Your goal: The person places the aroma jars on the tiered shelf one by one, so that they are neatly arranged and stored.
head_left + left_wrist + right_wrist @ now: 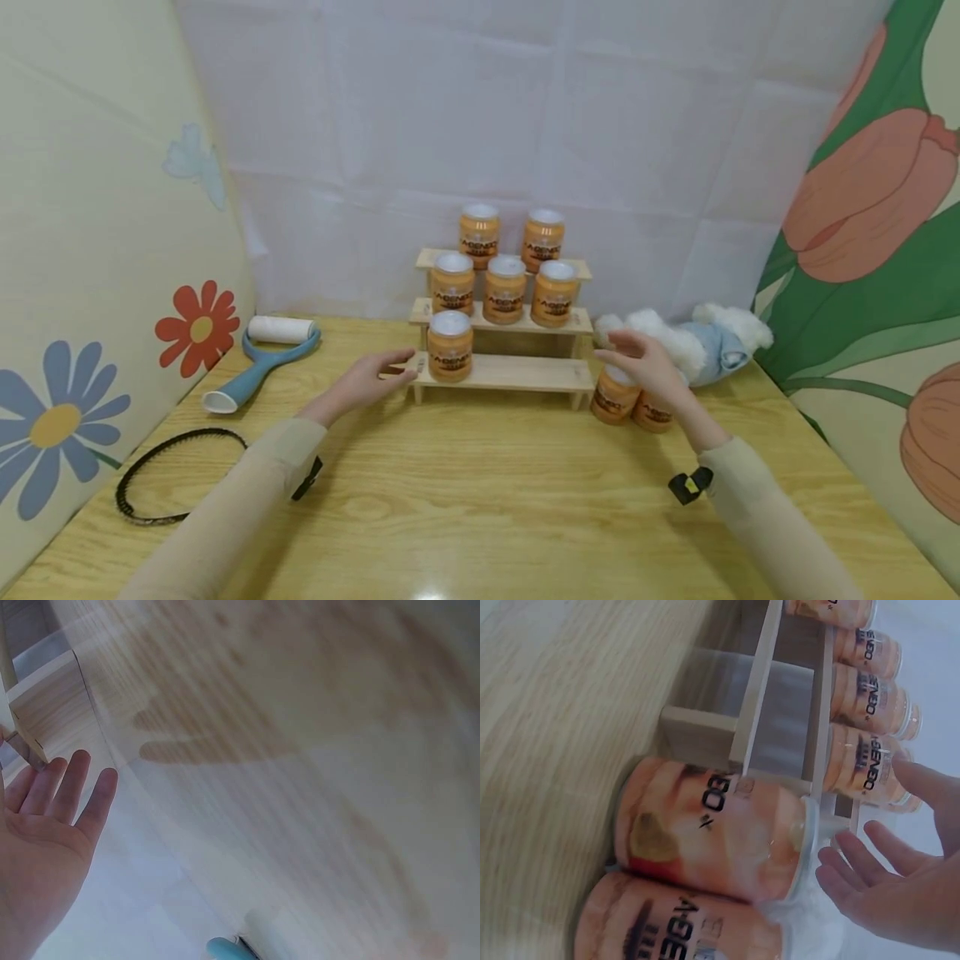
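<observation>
A three-tier wooden shelf (517, 372) stands at the back of the table, with two orange cans on top, three in the middle and one can (450, 348) at the left of the lowest tier. My left hand (367, 383) is at the shelf's lower left end, fingers apart and holding nothing; in the left wrist view its fingertips are by the shelf edge (26, 750). Just above two cans on the table, my right hand (647, 365) has its fingers spread and grips nothing. Those cans, one (712, 829) nearer the shelf and another (679, 922) beside it, stand side by side.
A white plush toy (712, 342) in blue clothing lies behind the right hand. On the left are a blue lint roller (258, 371) and a black toothed headband (142, 462). A white cloth (480, 108) hangs behind the shelf; patterned panels flank both sides.
</observation>
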`<state>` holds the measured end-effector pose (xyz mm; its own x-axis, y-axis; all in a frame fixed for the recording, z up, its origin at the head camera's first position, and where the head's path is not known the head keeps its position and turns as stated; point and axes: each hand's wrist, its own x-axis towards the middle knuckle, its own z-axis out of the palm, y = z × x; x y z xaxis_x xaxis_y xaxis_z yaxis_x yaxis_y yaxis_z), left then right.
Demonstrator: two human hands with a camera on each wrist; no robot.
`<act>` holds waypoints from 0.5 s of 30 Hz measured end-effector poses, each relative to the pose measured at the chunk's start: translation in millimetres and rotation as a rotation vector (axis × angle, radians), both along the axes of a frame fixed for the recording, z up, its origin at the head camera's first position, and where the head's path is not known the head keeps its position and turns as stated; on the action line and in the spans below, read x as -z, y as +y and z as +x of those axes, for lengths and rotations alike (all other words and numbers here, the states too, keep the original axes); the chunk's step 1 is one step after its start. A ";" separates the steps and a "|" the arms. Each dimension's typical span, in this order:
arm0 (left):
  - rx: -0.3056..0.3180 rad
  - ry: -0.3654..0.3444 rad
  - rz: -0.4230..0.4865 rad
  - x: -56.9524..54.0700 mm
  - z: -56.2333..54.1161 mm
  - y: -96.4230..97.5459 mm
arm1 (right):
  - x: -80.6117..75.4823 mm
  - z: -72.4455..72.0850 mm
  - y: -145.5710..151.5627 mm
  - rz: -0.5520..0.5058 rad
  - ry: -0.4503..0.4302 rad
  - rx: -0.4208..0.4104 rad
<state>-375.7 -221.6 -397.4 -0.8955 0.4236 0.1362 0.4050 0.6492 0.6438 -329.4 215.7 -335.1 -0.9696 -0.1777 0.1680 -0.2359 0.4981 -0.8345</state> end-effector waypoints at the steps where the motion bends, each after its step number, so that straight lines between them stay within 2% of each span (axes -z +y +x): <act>1: 0.001 -0.001 0.001 -0.1 0.1 0.2 | 0.9 1.3 3.0 0.012 0.000 0.002; 7: 0.009 0.007 0.001 -0.9 0.7 0.8 | 7.1 4.9 15.0 0.089 0.011 -0.011; 15: 0.010 0.026 -0.007 1.2 -0.1 -0.3 | 16.0 2.9 17.8 0.304 0.135 0.008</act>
<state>-375.8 -221.8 -398.6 -0.8874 0.4337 0.1562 0.4280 0.6494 0.6286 -326.6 233.6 -351.1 -0.9438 -0.2318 0.2356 -0.3292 0.7218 -0.6087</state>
